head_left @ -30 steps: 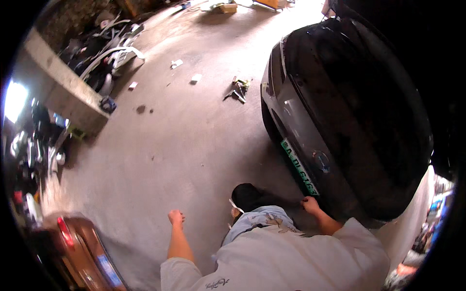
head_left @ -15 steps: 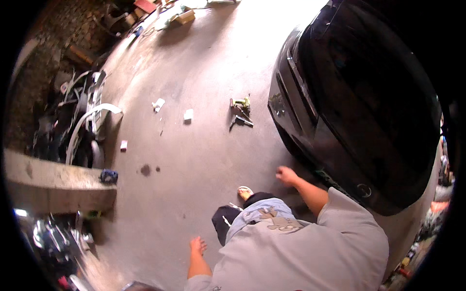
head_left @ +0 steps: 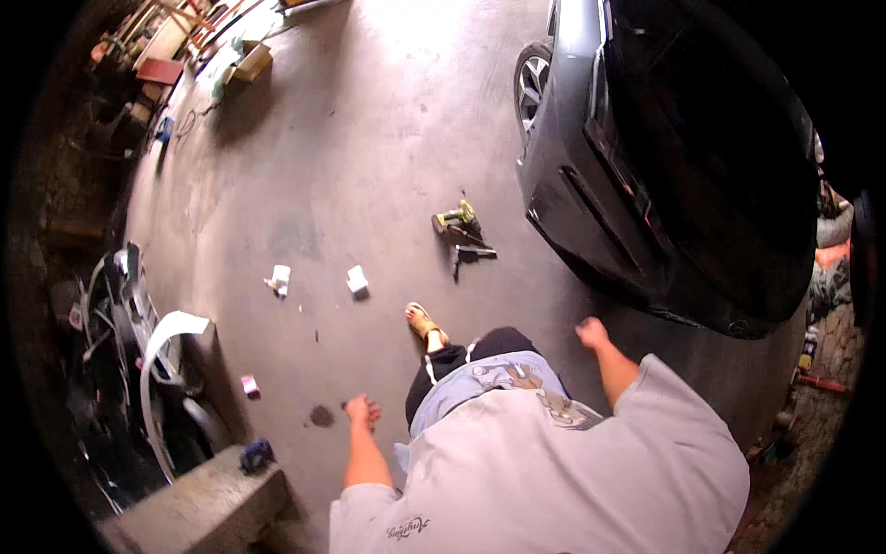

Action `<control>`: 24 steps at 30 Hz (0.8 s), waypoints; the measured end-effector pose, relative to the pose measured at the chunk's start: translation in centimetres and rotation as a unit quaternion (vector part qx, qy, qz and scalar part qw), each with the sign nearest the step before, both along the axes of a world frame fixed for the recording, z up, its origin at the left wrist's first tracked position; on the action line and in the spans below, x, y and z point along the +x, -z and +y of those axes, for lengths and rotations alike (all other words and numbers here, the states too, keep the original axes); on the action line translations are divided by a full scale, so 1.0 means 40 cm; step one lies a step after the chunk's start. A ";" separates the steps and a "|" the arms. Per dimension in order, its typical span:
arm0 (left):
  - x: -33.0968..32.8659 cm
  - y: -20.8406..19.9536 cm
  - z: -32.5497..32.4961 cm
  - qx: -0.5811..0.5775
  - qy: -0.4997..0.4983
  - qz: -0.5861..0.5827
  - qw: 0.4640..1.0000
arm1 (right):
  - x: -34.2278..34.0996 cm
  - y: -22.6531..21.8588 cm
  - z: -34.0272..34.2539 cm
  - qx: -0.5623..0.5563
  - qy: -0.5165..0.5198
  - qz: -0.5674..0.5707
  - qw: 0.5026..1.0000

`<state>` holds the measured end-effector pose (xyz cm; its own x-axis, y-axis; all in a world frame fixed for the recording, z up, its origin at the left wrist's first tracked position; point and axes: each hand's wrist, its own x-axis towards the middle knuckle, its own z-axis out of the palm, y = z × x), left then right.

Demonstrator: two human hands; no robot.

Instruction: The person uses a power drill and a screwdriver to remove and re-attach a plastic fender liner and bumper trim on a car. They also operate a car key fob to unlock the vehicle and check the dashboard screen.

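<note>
My left hand [head_left: 364, 410] hangs low at my left side above the concrete floor, fingers loosely apart with nothing seen in them. On the other side my right hand [head_left: 591, 332] is held out, its fingers curled in and no object showing. It is nearest to the rear of a dark car [head_left: 577, 217]. Ahead of me on the floor lie a green cordless drill [head_left: 457, 218] and, just beside it, a dark and silver L-shaped tool [head_left: 474, 252]. Neither hand touches these.
A white box [head_left: 357, 280], another white item [head_left: 281, 279] and a small pink box [head_left: 250, 386] lie on the floor. At left are a heap of car parts with a curved white strip [head_left: 159, 346] and a concrete ledge [head_left: 198, 503]. A cardboard box [head_left: 251, 63] stands far left.
My view has turned and moved forward; the drill and boxes sit nearer my feet. The other foot now shows in front. Both arms have swung, the left hand now farther forward.
</note>
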<state>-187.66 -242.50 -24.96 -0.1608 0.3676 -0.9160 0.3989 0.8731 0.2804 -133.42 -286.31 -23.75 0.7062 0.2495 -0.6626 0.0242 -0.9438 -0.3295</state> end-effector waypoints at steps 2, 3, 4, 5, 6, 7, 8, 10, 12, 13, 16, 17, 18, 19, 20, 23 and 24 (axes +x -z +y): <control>0.099 -0.030 0.292 0.117 0.062 0.022 0.991 | -0.098 0.009 -0.082 -0.066 0.090 0.065 0.992; 0.164 -0.062 0.431 0.149 0.082 0.005 0.985 | -0.151 0.001 -0.106 -0.071 0.154 0.095 0.981; 0.236 -0.098 0.547 0.179 0.100 -0.014 0.979 | -0.195 -0.010 -0.107 -0.065 0.214 0.108 0.969; 0.317 -0.128 0.649 0.194 0.115 -0.029 0.974 | -0.237 -0.023 -0.092 -0.055 0.255 0.105 0.960; 0.391 -0.161 0.743 0.212 0.129 -0.043 0.968 | -0.275 -0.058 -0.048 -0.054 0.270 0.077 0.958; 0.459 -0.184 0.827 0.229 0.145 -0.059 0.961 | -0.298 -0.064 0.009 -0.065 0.287 0.080 0.952; 0.520 -0.193 0.899 0.227 0.166 -0.069 0.957 | -0.322 -0.066 0.067 -0.075 0.305 0.083 0.946; 0.659 -0.183 1.012 0.220 0.211 -0.092 0.948 | -0.338 -0.027 0.195 -0.126 0.317 0.173 0.924; 0.783 -0.161 1.106 0.217 0.256 -0.109 0.935 | -0.319 0.044 0.355 -0.143 0.279 0.248 0.917; 0.832 -0.139 1.130 0.206 0.290 -0.113 0.928 | -0.308 0.087 0.456 -0.103 0.255 0.223 0.935; 0.930 -0.117 1.208 0.175 0.418 -0.071 0.889 | -0.194 0.185 0.817 0.024 0.177 0.166 0.970; 0.940 -0.100 1.244 0.171 0.482 -0.052 0.858 | -0.133 0.189 0.924 0.056 0.164 0.150 0.973; 0.933 -0.091 1.285 0.171 0.541 -0.022 0.823 | -0.039 0.202 1.056 0.103 0.151 0.141 0.973; 0.951 -0.081 1.352 0.156 0.568 0.000 0.808 | 0.060 0.191 1.175 0.157 0.162 0.131 0.965; 0.967 -0.069 1.417 0.140 0.593 0.019 0.793 | 0.154 0.167 1.280 0.217 0.189 0.118 0.951; 1.143 -0.087 1.553 0.125 0.538 0.051 0.832 | 0.413 0.005 1.496 0.421 0.335 0.084 0.839; 1.201 -0.092 1.581 0.130 0.519 0.064 0.842 | 0.470 -0.069 1.530 0.446 0.369 0.083 0.811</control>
